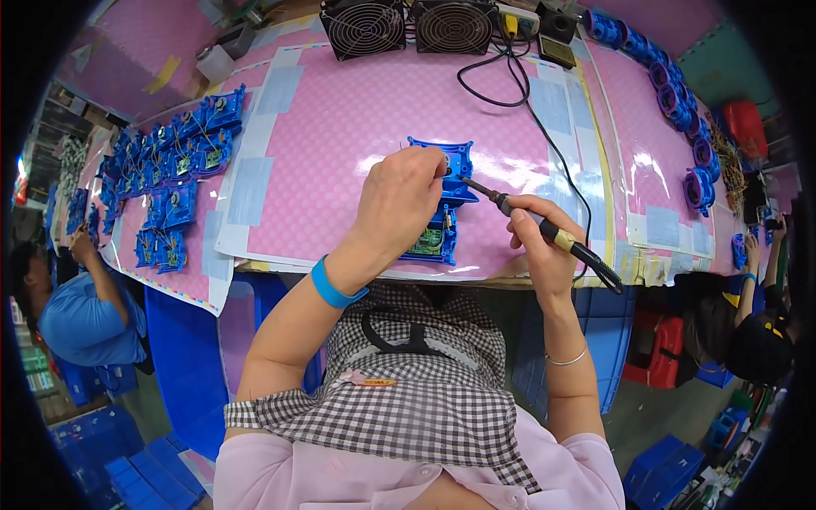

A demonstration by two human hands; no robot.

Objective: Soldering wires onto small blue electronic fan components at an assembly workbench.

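The blue moulded plastic housing with a small green circuit board (442,200) in its lower end lies on the pink dotted worktop (340,119), near the front edge and right before me. My left hand (399,204) is clamped over its left side, fingers curled on the top rim, holding it down. My right hand (535,234) is closed around the yellow-and-black handle of the soldering iron (544,228), gripped like a pen, its dark metal tip pointing to ten o'clock and meeting the housing just beside my left fingertips.

That closeness is my main worry — a small slip of the tip and I would burn a finger, or melt the plastic wall rather than heat the joint. If my left grip loosens, the housing could skate on the glossy sheet and drag the tip across the board.

The iron's black cord (544,144) runs off toward twelve o'clock, up to the two black wire-grilled fans (408,27); a snag there could jerk my hand. At nine o'clock sit rows of finished blue housings (174,157), and more blue round parts (680,102) curve along two o'clock — well apart from my hands.
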